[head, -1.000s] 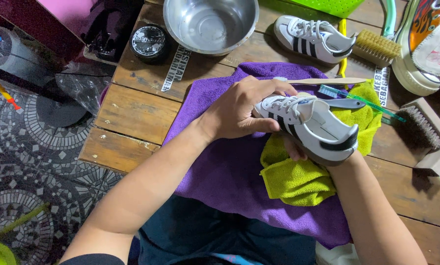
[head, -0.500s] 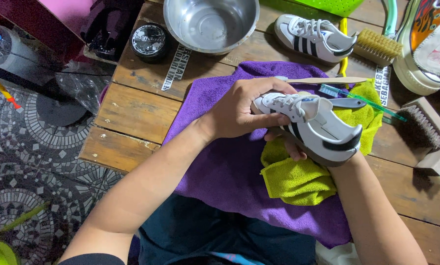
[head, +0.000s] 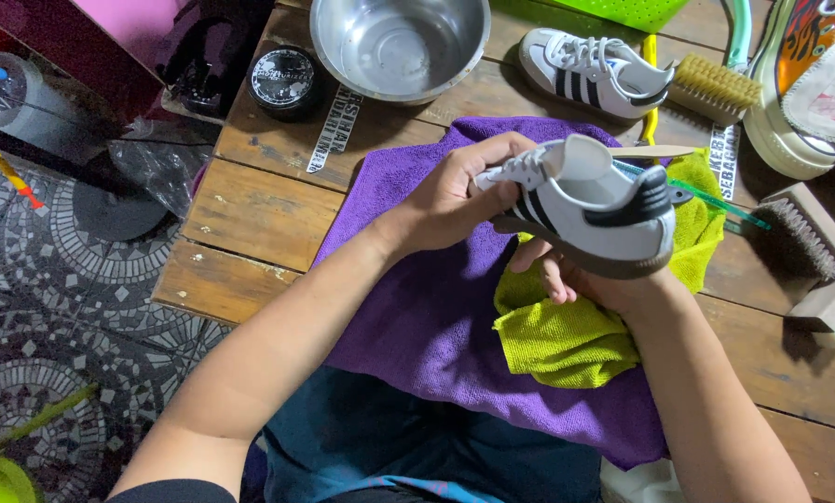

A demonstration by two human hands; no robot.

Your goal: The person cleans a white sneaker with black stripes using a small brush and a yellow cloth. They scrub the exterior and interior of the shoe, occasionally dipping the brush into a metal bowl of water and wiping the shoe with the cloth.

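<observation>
White shoe [head: 593,216] with black stripes held up over purple towel [head: 436,317], heel toward camera, tilted. Left hand [head: 455,191] closed around laces and tongue end. Right hand [head: 585,279] cupped under sole, fingers [head: 555,270] curled below. Yellow-green cloth [head: 567,340] just under right hand, lying on towel. Wooden stick and green-handled brush [head: 716,200] behind shoe, partly hidden. Second shoe [head: 590,70] farther back on wooden counter [head: 259,214], beside steel bowl [head: 399,42]. Round black tin [head: 285,79] left of bowl. Bristle brushes [head: 814,233] at right edge.
</observation>
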